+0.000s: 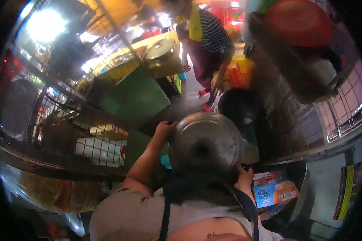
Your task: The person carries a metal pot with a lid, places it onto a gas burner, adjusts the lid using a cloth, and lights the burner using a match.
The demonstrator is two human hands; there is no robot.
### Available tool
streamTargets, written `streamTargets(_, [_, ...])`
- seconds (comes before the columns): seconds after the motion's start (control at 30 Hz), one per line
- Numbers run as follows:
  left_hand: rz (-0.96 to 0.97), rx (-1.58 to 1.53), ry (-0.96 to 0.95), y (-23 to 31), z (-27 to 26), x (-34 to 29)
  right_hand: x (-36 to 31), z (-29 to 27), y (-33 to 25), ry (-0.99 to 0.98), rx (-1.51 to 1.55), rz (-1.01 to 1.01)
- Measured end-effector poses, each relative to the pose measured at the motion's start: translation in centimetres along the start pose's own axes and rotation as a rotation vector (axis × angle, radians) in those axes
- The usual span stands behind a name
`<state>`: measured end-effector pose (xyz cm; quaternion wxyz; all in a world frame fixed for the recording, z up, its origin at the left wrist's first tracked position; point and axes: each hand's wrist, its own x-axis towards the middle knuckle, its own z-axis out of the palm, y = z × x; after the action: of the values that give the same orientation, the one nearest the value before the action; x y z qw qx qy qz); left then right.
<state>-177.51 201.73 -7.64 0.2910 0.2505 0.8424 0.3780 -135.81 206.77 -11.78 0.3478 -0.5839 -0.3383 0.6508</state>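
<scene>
In front of my body is a large round metal pot (205, 138), grey and worn, with a dark patch at its middle. I cannot make out whether a lid covers it. My left hand (163, 130) is closed on its far left rim. At the near right rim, my right hand (244, 177) grips it, its fingers partly hidden by the pot. Just beyond the pot stands a dark round vessel (239, 105). Another person (207, 36) in a striped top bends there, one hand (217, 85) reaching down close to that vessel.
A green panel (136, 96) and a wire grille (102, 148) flank me on the left. Overhead right hang a red basin (297, 22) and a dark tray (289, 68). A blue and orange package (275, 194) lies by my right arm. Farther off is a pale round lid (160, 48).
</scene>
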Motion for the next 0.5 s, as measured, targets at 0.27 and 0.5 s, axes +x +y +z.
streamTargets(0.27, [0.051, -0.181, -0.196, 1.4, 6.1, 7.3, 1.7, -1.4, -0.5, 0.258, -0.070, -0.066])
streamTargets(0.5, [0.111, 0.012, -0.192, 6.4, 6.7, 9.4, 3.2, 0.1, -1.4, 0.351, -0.254, -0.096])
